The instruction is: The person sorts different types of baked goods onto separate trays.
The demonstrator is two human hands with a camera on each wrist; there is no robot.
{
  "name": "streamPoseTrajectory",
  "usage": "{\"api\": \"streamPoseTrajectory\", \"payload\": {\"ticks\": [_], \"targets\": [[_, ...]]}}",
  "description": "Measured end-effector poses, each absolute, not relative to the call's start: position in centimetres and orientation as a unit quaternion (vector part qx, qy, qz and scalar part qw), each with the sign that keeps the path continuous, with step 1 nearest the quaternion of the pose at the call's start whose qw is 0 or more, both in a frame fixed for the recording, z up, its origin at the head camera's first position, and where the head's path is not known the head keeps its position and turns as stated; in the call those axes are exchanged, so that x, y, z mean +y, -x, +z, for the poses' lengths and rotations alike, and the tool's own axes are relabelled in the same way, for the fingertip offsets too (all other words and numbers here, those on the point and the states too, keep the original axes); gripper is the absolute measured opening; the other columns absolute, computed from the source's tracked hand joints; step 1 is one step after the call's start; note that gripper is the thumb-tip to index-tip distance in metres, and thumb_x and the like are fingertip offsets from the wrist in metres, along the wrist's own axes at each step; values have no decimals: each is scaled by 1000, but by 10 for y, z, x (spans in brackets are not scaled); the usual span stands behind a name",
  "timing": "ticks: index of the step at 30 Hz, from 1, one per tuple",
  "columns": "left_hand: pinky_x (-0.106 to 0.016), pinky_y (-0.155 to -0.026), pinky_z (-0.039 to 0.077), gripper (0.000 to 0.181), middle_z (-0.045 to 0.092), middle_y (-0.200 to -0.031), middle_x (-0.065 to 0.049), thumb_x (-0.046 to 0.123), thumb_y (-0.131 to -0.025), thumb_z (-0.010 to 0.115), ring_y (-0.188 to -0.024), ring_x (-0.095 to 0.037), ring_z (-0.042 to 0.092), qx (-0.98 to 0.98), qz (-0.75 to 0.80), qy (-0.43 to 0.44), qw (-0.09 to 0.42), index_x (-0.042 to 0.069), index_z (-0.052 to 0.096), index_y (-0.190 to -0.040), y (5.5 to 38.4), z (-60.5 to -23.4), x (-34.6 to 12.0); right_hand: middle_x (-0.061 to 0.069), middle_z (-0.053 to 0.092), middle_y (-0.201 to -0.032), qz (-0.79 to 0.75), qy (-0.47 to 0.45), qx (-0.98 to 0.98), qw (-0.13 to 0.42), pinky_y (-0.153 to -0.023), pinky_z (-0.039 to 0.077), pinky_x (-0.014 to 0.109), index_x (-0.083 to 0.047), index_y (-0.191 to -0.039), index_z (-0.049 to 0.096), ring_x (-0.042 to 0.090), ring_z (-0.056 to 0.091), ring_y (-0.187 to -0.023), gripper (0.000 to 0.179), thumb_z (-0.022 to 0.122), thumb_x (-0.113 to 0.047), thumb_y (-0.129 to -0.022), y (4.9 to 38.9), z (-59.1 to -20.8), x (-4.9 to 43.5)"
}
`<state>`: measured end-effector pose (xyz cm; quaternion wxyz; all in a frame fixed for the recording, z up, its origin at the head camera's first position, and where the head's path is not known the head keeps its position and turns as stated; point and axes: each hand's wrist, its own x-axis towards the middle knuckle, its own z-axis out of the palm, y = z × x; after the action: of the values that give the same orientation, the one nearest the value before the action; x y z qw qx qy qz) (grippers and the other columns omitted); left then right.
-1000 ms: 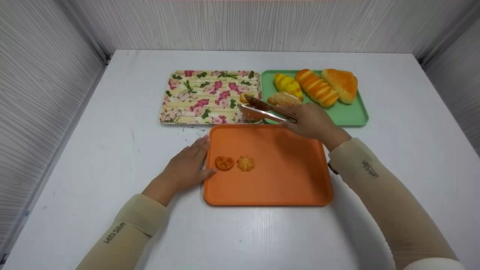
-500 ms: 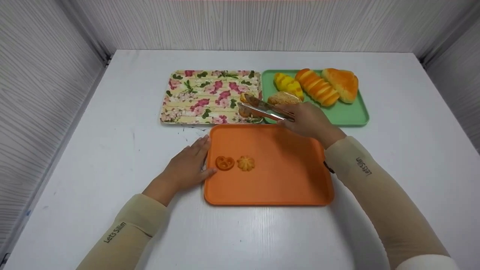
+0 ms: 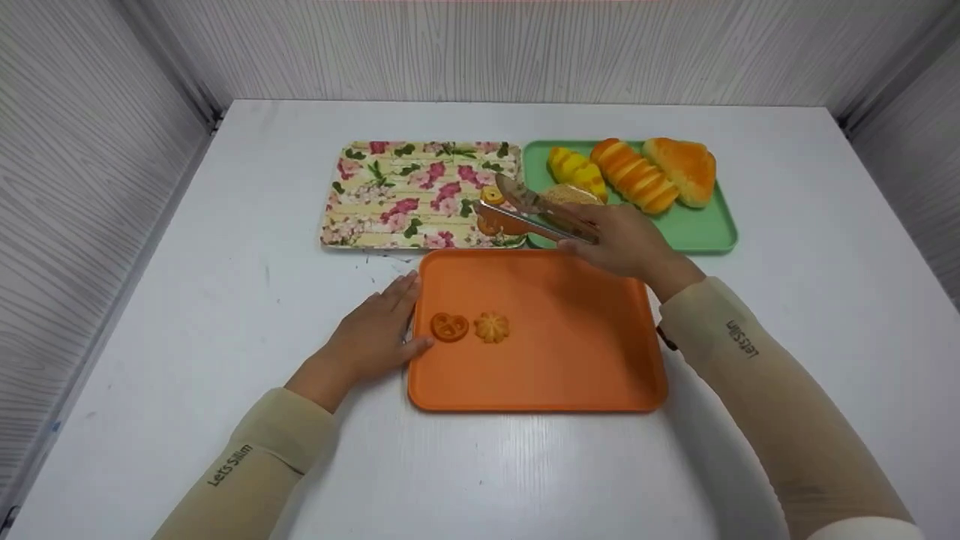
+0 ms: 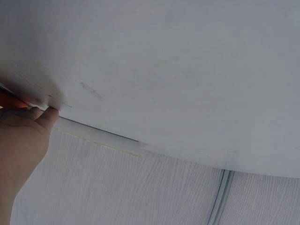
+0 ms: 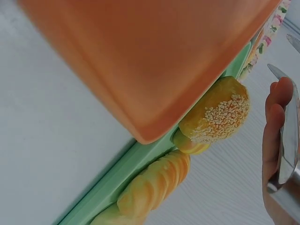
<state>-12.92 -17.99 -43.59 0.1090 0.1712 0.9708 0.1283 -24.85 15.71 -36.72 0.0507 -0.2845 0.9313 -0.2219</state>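
Note:
My right hand point(image 3: 626, 240) grips metal tongs point(image 3: 528, 199), their arms spread apart over the near right corner of the floral tray point(image 3: 375, 196). Between and below the tips lie a small yellow cookie point(image 3: 493, 195) and a brown one point(image 3: 495, 223), partly covered by the tongs. In the right wrist view the tongs point(image 5: 289, 126) run along my fingers. My left hand point(image 3: 375, 334) rests on the left edge of the orange tray point(image 3: 540, 375), thumb over the rim, fingers extended along the outside. On that tray sit a pretzel-shaped cookie point(image 3: 449, 327) and a flower-shaped cookie point(image 3: 491, 328).
A green tray point(image 3: 709, 234) adjoins the floral one at the right. It carries a sesame bun point(image 3: 571, 195), a yellow roll point(image 3: 576, 169), a striped loaf point(image 3: 634, 176) and a triangular bread point(image 3: 682, 169). White table point(image 3: 480, 480) surrounds the trays, with panelled walls behind and beside.
The tongs' arms have spread wider, the far tip moving up and away, so more of the two small cookies shows. My right forearm has shifted slightly; my left hand has stayed put.

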Motion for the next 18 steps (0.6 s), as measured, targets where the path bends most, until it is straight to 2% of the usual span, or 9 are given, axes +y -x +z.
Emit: {"api": "streamPoseTrajectory", "payload": {"ticks": [5,8,13,15,18], "targets": [[-46,-113,16,86,9,-159,-8,53,-94,49,-144,-23,8,971,125,-170,111,3,9,-152,130,-437,-180,3,51,-60,-219,285,932,52,-54,35,35,-23,-143,47,19,39,-53,60,60,-48,-90,244,-366,163],[-45,-113,16,87,8,-159,-7,54,-94,48,-144,-23,7,972,122,-165,117,4,9,-153,129,-436,-180,3,50,-56,-218,298,928,44,-52,35,35,-21,-143,47,18,39,-49,60,61,-47,-90,239,-366,166],[-45,-113,16,86,8,-159,-7,54,-94,48,-144,-23,7,971,124,-164,119,4,8,-153,129,-435,-180,2,67,-76,-233,333,913,37,-50,37,34,-17,-142,49,16,43,-48,58,66,-38,-90,231,-366,174],[-45,-113,16,86,8,-159,-7,54,-94,48,-144,-22,7,971,124,-164,119,5,8,-153,129,-435,-180,1,69,-83,-236,337,911,45,-50,40,33,-16,-141,49,14,48,-50,59,67,-37,-89,227,-366,177],[-45,-113,16,86,8,-159,-7,54,-94,48,-144,-22,7,972,122,-165,119,5,8,-153,129,-435,-180,0,69,-82,-235,334,910,66,-53,44,33,-16,-142,48,13,54,-53,61,67,-38,-89,222,-366,181]]}}
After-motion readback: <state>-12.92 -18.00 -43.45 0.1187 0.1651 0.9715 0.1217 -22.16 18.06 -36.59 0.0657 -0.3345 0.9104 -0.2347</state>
